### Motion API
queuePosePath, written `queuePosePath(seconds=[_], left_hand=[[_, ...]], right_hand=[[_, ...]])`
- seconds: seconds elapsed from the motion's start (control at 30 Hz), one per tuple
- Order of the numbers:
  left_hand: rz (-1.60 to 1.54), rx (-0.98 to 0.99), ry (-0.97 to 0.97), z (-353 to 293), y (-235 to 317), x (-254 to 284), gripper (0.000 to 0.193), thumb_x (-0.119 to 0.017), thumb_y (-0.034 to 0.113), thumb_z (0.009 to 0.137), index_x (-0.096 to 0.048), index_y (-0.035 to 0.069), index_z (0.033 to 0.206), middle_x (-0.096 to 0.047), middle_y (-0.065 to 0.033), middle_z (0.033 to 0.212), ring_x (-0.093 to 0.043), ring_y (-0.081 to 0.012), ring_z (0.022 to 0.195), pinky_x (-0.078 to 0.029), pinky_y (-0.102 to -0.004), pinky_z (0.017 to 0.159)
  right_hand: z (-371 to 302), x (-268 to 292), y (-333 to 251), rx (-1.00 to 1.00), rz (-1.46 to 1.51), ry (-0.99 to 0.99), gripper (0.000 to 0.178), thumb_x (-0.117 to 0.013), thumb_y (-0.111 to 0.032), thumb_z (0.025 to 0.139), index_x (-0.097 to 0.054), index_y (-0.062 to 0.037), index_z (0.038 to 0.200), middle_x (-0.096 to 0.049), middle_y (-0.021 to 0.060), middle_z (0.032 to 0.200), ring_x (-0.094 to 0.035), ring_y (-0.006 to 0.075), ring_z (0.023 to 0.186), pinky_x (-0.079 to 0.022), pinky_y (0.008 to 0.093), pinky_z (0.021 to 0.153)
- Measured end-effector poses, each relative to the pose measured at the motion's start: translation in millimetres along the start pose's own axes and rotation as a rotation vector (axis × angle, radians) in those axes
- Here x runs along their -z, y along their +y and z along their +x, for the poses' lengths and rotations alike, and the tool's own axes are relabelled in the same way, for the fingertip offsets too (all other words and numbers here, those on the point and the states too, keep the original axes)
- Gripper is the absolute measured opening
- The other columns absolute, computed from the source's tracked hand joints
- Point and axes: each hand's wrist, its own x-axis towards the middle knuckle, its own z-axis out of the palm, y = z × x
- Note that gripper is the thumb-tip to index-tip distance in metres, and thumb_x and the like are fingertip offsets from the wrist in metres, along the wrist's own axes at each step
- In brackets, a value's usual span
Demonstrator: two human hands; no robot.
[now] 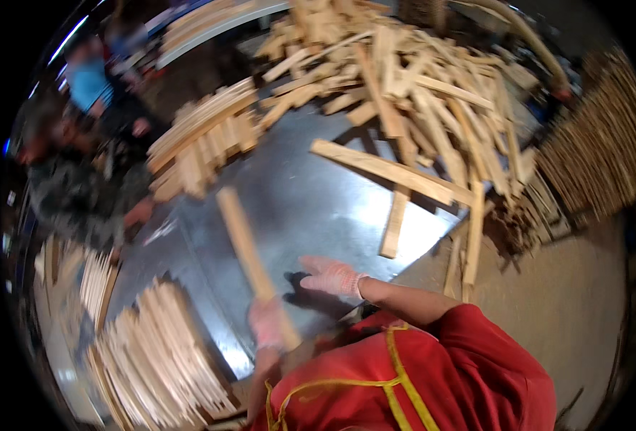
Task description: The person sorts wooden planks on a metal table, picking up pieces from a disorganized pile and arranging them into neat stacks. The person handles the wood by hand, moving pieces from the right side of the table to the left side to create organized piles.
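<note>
Closed around the lower part of a wooden strip (pixel 241 237) is my gloved left hand (pixel 266 325). The strip slants up and away from me over the metal table (pixel 296 194) and looks smeared by motion. My gloved right hand (pixel 332 277) holds nothing and hovers above the table to the strip's right, fingers stretched toward it. Beyond it, a long wooden strip (pixel 390 172) lies across another strip (pixel 395 223) near the right table edge. A neat stack of wooden strips (pixel 160 359) stands at my lower left.
A large jumbled pile of wooden strips (pixel 418 86) covers the table's far right. Another ordered stack (pixel 207 136) sits at the far left, beside a co-worker in a camouflage sleeve (pixel 81 194). A person in blue (pixel 88 82) is farther back. Bundled wood (pixel 598 144) stands at the right.
</note>
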Motion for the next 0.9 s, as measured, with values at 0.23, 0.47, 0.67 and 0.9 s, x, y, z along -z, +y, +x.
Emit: queuePosePath(seconds=[0.23, 0.47, 0.67, 0.9], left_hand=[[1.359, -0.443, 0.485, -20, -53, 185, 0.039, -0.079, 0.02, 0.083, -0.07, -0.001, 0.114, -0.072, -0.0208, 0.113, -0.071, -0.041, 0.098, -0.059, -0.0498, 0.088], [1.594, -1.26, 0.54, 39, -104, 252, 0.054, -0.076, 0.029, 0.09, -0.06, 0.0, 0.133, -0.066, -0.0172, 0.128, -0.067, -0.0328, 0.108, -0.058, -0.0443, 0.091], [1.319, -1.276, -0.278, 50, -55, -99, 0.045, -0.077, 0.02, 0.092, -0.066, 0.001, 0.132, -0.063, -0.0234, 0.139, -0.059, -0.0386, 0.131, -0.049, -0.047, 0.11], [0.136, 0.054, -0.929, 36, -32, -418, 0.041, -0.063, 0.024, 0.105, -0.057, 0.005, 0.142, -0.064, -0.0106, 0.133, -0.06, -0.0236, 0.124, -0.047, -0.0396, 0.11]], right_hand=[[-82, 129, 131, -0.216, -0.134, 0.799, 0.068, -0.069, -0.038, 0.095, -0.053, -0.0065, 0.153, -0.061, 0.0191, 0.149, -0.058, 0.0314, 0.137, -0.046, 0.0388, 0.115], [-191, 298, 285, -0.492, 0.154, 1.413, 0.066, -0.071, -0.035, 0.092, -0.058, 0.0027, 0.145, -0.066, 0.0269, 0.14, -0.063, 0.0341, 0.13, -0.047, 0.0399, 0.11], [-197, 340, 380, -0.555, 0.517, 1.079, 0.067, -0.065, -0.045, 0.101, -0.059, 0.0069, 0.144, -0.066, 0.0223, 0.142, -0.061, 0.0319, 0.133, -0.043, 0.0394, 0.113], [-136, 380, 366, -0.312, 0.28, 1.238, 0.071, -0.07, -0.04, 0.099, -0.052, 0.0085, 0.148, -0.066, 0.0245, 0.139, -0.063, 0.0312, 0.129, -0.046, 0.0395, 0.111]])
